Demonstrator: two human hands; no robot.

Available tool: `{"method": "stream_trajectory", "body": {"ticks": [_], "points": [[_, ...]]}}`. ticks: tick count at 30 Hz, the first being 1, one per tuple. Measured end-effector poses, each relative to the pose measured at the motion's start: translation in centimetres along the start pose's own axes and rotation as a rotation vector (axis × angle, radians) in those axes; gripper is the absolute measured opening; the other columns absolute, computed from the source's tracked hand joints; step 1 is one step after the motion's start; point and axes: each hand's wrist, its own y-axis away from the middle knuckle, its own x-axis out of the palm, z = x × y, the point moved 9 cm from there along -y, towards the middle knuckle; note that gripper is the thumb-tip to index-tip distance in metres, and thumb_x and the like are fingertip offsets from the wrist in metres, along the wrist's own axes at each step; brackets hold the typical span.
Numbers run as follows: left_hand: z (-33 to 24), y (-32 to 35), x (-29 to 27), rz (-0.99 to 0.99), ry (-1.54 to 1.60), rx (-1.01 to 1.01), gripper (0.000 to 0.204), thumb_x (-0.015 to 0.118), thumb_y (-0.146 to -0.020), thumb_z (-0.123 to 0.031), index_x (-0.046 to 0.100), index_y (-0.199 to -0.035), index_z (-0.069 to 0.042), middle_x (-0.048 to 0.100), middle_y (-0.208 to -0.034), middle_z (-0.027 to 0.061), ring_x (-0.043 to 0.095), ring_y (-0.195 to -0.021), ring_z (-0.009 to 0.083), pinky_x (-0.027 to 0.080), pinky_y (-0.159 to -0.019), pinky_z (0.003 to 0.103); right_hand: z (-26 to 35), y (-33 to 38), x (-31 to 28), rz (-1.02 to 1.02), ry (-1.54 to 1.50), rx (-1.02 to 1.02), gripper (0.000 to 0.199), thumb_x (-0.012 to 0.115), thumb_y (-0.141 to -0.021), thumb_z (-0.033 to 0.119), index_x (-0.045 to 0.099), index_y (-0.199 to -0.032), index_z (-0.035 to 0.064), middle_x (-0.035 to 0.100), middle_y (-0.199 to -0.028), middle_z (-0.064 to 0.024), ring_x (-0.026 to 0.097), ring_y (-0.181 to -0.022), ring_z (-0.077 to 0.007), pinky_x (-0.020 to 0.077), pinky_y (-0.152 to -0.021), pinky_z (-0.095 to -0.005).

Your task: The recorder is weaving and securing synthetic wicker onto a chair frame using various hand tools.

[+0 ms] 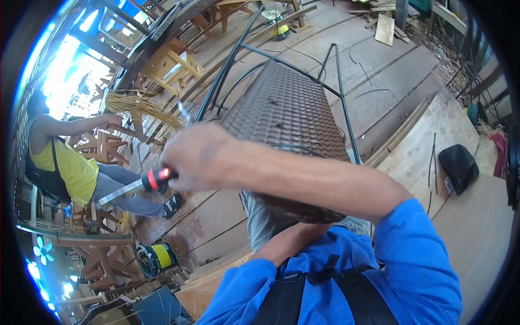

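Observation:
A brown woven wicker panel (281, 103) on a dark metal frame (341, 76) rests in front of me, its near end over my lap. My right forearm crosses above the panel to the left. The fist of my right hand (197, 154) is closed around a tool with a black-and-red grip (157, 177). A flat silvery strip sticks out from the lower end of that grip, and a shiny metal piece (185, 112) shows above the fist. My left forearm (292, 241) goes under the near end of the panel, which hides the left hand and its fingers.
At the left stands a person in a yellow top (76, 173), near a bundle of straw-coloured strands (138, 105). A wooden stool (173, 67) is behind. A black pouch (459, 168) lies on a wooden board (422, 141) at right. A dark bucket (156, 259) sits lower left.

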Motion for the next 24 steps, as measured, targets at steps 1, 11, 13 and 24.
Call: {"method": "stream_trajectory", "body": {"ticks": [1, 11, 13, 24], "points": [[-0.6, -0.1, 0.1, -0.011, -0.007, -0.007, 0.031, 0.043, -0.092, -0.032, 0.054, -0.109, -0.008, 0.058, -0.103, 0.0095, 0.055, -0.086, 0.0213, 0.049, -0.071, 0.039, 0.0, -0.7, 1.6, -0.021, 0.032, -0.032, 0.020, 0.061, -0.071, 0.026, 0.067, -0.076, 0.0070, 0.064, -0.073, -0.0129, 0.065, -0.073, -0.0295, 0.0528, -0.067, -0.0402], [-15.3, 6.3, 9.3, -0.087, -0.057, 0.162, 0.033, 0.042, -0.093, -0.033, 0.053, -0.114, -0.010, 0.054, -0.113, 0.0109, 0.052, -0.095, 0.0267, 0.048, -0.075, 0.041, 1.6, 3.1, 23.1, 0.255, 0.060, -0.244, 0.010, 0.061, -0.067, 0.016, 0.069, -0.071, 0.0102, 0.068, -0.074, -0.0088, 0.066, -0.070, -0.0260, 0.0524, -0.058, -0.0373], [-15.7, 5.3, 8.0, -0.081, -0.053, 0.238, 0.034, 0.042, -0.093, -0.034, 0.053, -0.115, -0.011, 0.053, -0.114, 0.0111, 0.051, -0.097, 0.0277, 0.048, -0.076, 0.041, 2.5, 4.5, 26.4, 0.321, 0.083, -0.275, 0.010, 0.061, -0.066, 0.018, 0.068, -0.068, 0.0113, 0.067, -0.070, -0.0069, 0.066, -0.068, -0.0249, 0.0512, -0.054, -0.0365], [-8.2, 2.2, -1.6, -0.206, 0.185, 0.087, 0.036, 0.042, -0.094, -0.035, 0.052, -0.121, -0.013, 0.049, -0.125, 0.0126, 0.048, -0.107, 0.0336, 0.047, -0.080, 0.044, -9.0, 10.2, -4.5, -0.261, 0.648, -0.260, 0.015, 0.059, -0.072, 0.018, 0.060, -0.077, 0.0048, 0.061, -0.079, -0.0096, 0.056, -0.059, -0.0268, 0.0464, -0.052, -0.0367]]}}
